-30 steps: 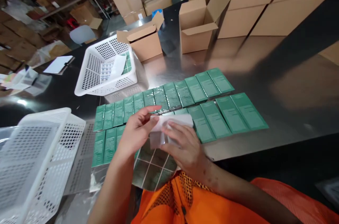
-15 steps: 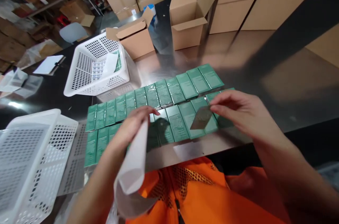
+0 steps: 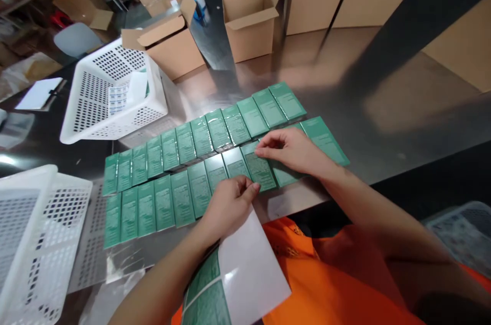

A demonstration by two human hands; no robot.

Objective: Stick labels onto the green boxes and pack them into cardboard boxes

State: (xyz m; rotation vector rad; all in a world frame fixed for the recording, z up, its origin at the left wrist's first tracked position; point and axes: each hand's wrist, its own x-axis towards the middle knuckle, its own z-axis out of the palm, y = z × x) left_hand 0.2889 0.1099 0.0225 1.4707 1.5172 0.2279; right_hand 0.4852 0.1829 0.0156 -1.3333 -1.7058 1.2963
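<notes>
The back row (image 3: 185, 143) had 12 green boxes (image 3: 154, 157); the front row (image 3: 182, 199) showed at least 10, the 2 hands (image 3: 293, 151) hiding part. There were at least 1 held sheet (image 3: 251, 268), 2 open cartons (image 3: 251, 41) on the table (image 3: 383, 125) and 1 clipboard (image 3: 36, 94).

The right hand (image 3: 289, 148) has come back near the left hand (image 3: 232, 202). The white sheet (image 3: 251, 268), curled a moment ago, hangs flatter, and a green patch (image 3: 207, 291) shows beside it.

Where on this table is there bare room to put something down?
Bare tabletop shows right of the green boxes and between their far row and the tall open carton. It's crowded around the white baskets, left hand and right hand.
</notes>
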